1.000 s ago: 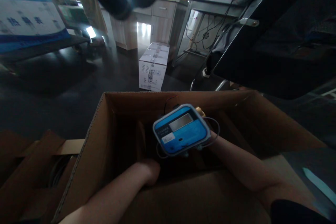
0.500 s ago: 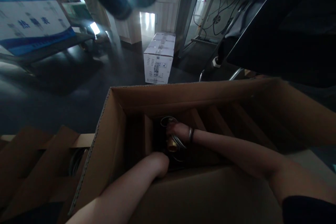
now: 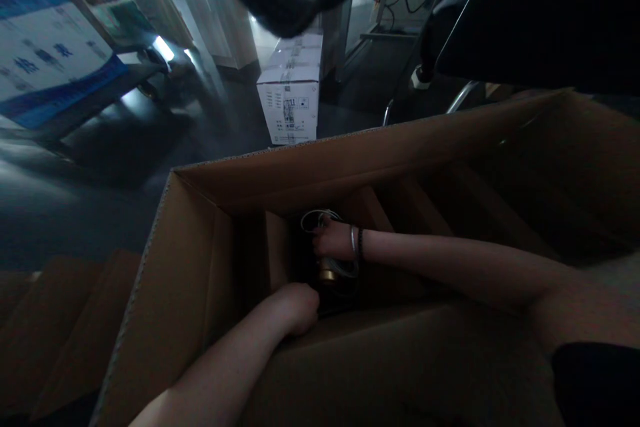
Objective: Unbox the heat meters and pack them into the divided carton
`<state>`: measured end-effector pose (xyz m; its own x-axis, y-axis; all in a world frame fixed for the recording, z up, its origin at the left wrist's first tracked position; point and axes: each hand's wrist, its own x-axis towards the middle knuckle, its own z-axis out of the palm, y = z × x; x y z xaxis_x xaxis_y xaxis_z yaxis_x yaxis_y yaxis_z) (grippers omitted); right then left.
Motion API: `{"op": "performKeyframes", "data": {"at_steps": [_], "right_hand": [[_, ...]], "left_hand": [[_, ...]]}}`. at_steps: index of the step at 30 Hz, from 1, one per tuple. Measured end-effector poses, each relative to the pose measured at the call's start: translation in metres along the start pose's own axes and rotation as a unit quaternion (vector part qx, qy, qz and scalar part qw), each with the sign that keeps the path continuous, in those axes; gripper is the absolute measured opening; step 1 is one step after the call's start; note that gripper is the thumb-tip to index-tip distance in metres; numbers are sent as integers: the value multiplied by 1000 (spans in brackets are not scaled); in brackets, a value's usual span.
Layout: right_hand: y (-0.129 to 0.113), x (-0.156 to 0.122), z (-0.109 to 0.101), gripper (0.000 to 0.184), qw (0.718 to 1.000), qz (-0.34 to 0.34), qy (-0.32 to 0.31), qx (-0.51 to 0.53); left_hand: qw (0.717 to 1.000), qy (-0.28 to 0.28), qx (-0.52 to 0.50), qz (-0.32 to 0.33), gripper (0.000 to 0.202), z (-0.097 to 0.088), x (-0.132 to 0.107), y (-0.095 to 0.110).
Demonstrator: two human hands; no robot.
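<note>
A large open cardboard box [image 3: 320,167] with cardboard dividers fills the lower view. My right hand [image 3: 334,240] reaches deep into a dark compartment and is closed on a meter with a brass fitting [image 3: 327,273] and a loop of thin cable [image 3: 315,219]; the meter's blue face is out of sight. A bracelet sits on that wrist. My left hand [image 3: 297,307] goes down into the same compartment at the near wall, and its fingers are hidden inside the box.
A white printed carton [image 3: 290,90] stands on the dark floor beyond the box. A blue-and-white carton [image 3: 45,60] is at the far left, with a table frame and cables at the back. More brown cardboard [image 3: 60,327] lies at lower left. Something dark hangs across the top.
One second ago my right hand held the blue-faced meter above the box; it has since lowered it into the compartment. The view has tilted down and closer to the box.
</note>
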<state>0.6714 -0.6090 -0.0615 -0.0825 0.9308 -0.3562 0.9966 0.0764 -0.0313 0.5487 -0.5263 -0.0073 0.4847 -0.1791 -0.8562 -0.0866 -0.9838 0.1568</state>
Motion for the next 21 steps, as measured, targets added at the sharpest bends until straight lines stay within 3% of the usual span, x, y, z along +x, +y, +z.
{"op": "performKeyframes", "data": {"at_steps": [6, 11, 18, 21], "right_hand": [[-20, -2, -4, 17, 995, -77, 65, -17], [-35, 6, 12, 14, 996, -81, 32, -15], [-41, 46, 52, 16, 998, -31, -52, 19], [-28, 45, 44, 24, 995, -47, -65, 57]], "left_hand": [[1000, -2, 1, 8, 30, 1, 3, 1], [1000, 5, -2, 11, 30, 1, 4, 2], [1000, 14, -7, 17, 30, 2, 8, -2], [999, 26, -10, 15, 28, 3, 8, -4]]}}
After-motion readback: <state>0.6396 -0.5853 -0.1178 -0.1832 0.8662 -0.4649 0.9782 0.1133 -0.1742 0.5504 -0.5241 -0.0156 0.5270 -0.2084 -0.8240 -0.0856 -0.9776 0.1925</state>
